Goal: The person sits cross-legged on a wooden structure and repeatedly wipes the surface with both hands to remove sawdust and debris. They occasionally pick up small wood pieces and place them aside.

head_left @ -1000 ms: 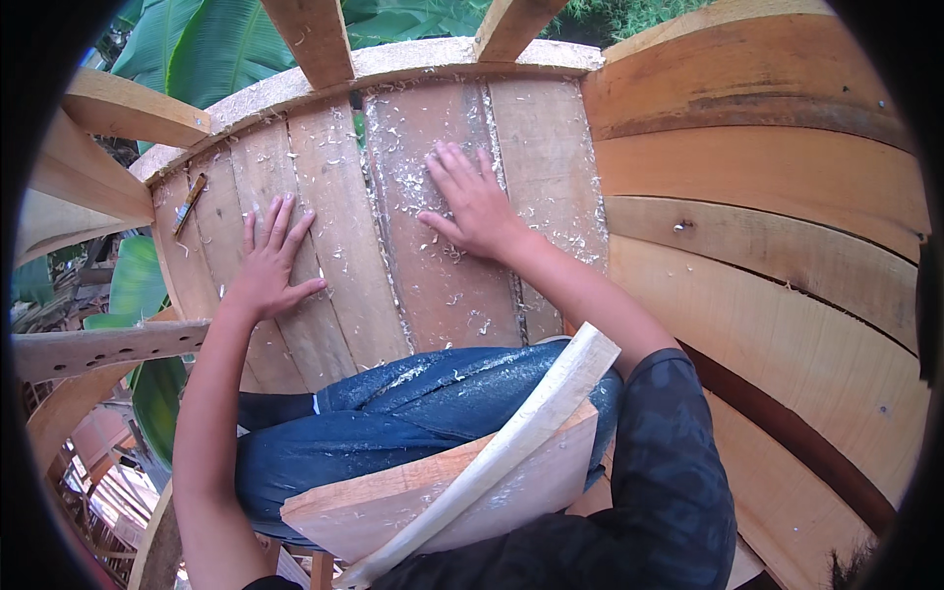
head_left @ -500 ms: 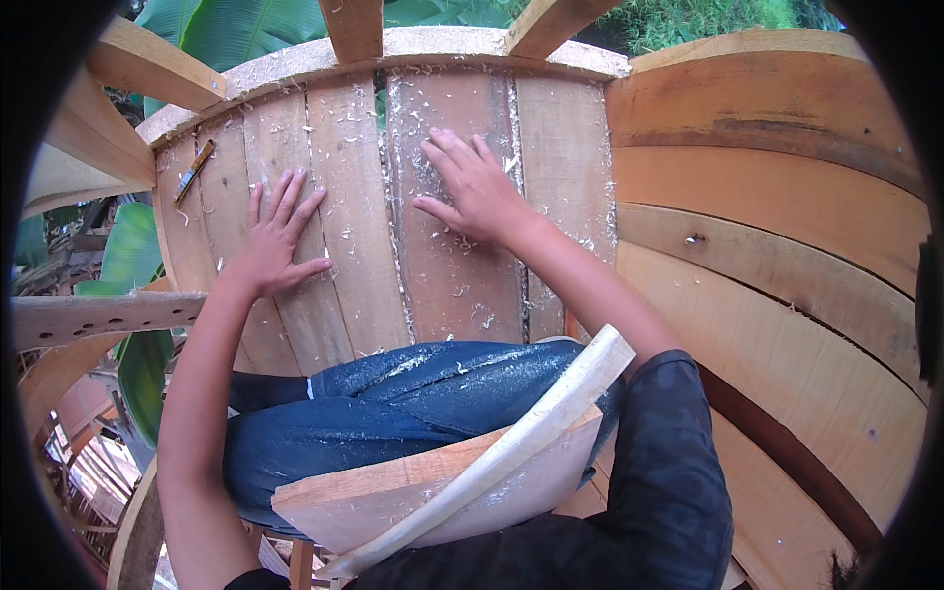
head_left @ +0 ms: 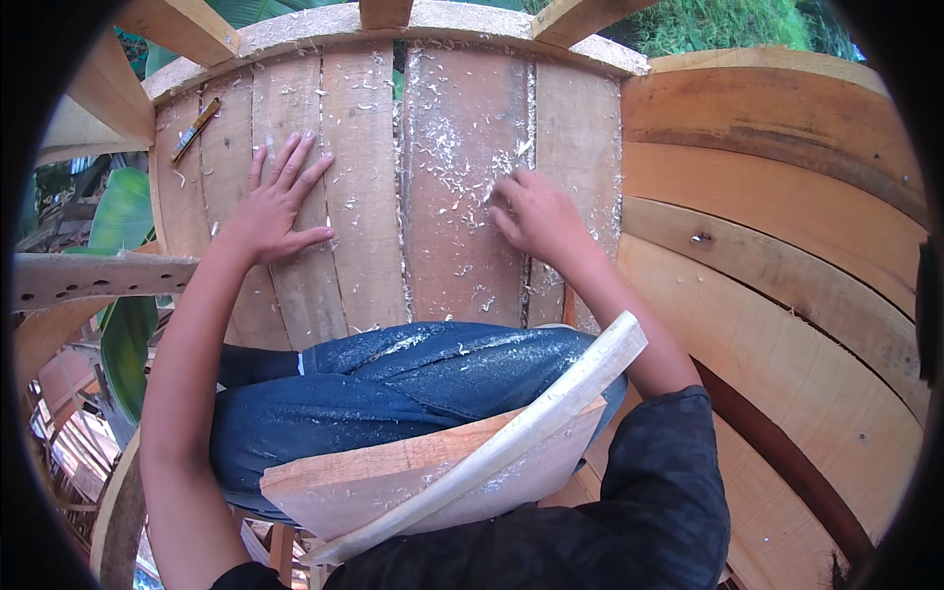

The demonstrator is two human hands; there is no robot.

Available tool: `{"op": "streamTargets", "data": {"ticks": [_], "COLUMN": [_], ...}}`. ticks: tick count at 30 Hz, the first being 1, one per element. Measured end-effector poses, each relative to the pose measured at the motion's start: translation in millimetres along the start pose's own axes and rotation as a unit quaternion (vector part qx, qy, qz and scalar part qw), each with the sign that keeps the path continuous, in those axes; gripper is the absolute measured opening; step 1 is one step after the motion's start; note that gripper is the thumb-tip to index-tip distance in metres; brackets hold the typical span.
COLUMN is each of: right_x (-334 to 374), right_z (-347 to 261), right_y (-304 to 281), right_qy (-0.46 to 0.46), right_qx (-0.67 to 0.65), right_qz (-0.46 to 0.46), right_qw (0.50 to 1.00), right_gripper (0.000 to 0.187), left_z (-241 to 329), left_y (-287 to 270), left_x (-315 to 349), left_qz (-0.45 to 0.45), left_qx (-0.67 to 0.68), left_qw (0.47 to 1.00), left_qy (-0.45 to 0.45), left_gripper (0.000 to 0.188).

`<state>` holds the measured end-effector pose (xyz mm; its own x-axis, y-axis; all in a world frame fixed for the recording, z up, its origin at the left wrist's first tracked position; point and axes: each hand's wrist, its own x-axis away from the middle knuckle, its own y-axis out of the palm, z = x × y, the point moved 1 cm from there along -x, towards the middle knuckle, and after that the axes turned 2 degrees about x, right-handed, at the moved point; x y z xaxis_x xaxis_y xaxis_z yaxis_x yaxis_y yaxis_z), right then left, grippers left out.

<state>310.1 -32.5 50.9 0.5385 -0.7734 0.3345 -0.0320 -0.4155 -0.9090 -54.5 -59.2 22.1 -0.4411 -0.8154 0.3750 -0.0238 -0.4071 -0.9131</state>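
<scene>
Left hand (head_left: 270, 216) rests palm down on the planks (head_left: 359, 211) at the left, its fingers spread wide and gripping nothing. Right hand (head_left: 539, 216) is narrow, with the fingers curled down at the seam between a reddish plank (head_left: 462, 261) and the paler plank (head_left: 578, 128) to its right; whether any shaving is pinched beneath the fingertips, I cannot tell.

As things stand, the planks lie side by side, their far ends meeting a curved beam (head_left: 442, 20). A narrow gap shows between the reddish plank and its left neighbour. Loose wood shavings (head_left: 457, 172) remain over much of the surface: thickest on the reddish plank just beyond and to the left of the right hand, sparser toward the person's legs (head_left: 324, 413), and lodged along the seams. How much has been dealt with cannot be judged closely, though plenty of shavings are left.

The reddish plank sits right of the middle of the planks, between the two hands' sides. Its long axis runs away from the person, nearly straight up the view, with one end pointing at the curved beam and the nearer end hidden by the legs. The shavings point every way, sharing no axis.
</scene>
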Motion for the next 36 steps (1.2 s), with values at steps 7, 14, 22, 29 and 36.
{"op": "streamTargets", "data": {"ticks": [7, 14, 22, 29, 36], "right_x": [-19.0, 13.0, 17.0, 23.3, 11.9], "right_z": [42.5, 17.2, 19.9, 17.9, 25.6], "right_y": [-9.0, 8.3, 7.0, 20.6, 19.7], "right_qy": [0.09, 0.021, -0.064, -0.09, -0.065], "right_qx": [-0.006, 0.14, 0.224, 0.193, 0.105], "right_qz": [0.083, -0.013, 0.065, 0.076, 0.107], "right_qw": [0.992, 0.99, 0.97, 0.974, 0.987], "right_gripper": [0.058, 0.073, 0.03, 0.004, 0.004], "left_z": [0.6, -3.1, -0.7, -0.6, -1.1], "left_y": [-1.7, 6.0, 2.2, 1.2, 2.4], "left_x": [-1.7, 1.3, -0.2, 0.2, 0.4], "left_qz": [0.0, 0.026, 0.009, 0.003, 0.007], "left_qx": [0.017, 0.008, 0.014, 0.01, 0.012], "left_qw": [1.0, 1.0, 1.0, 1.0, 1.0], "left_qy": [0.009, 0.012, 0.005, 0.002, 0.001], "left_gripper": [0.096, 0.094, 0.094, 0.095, 0.095]}}
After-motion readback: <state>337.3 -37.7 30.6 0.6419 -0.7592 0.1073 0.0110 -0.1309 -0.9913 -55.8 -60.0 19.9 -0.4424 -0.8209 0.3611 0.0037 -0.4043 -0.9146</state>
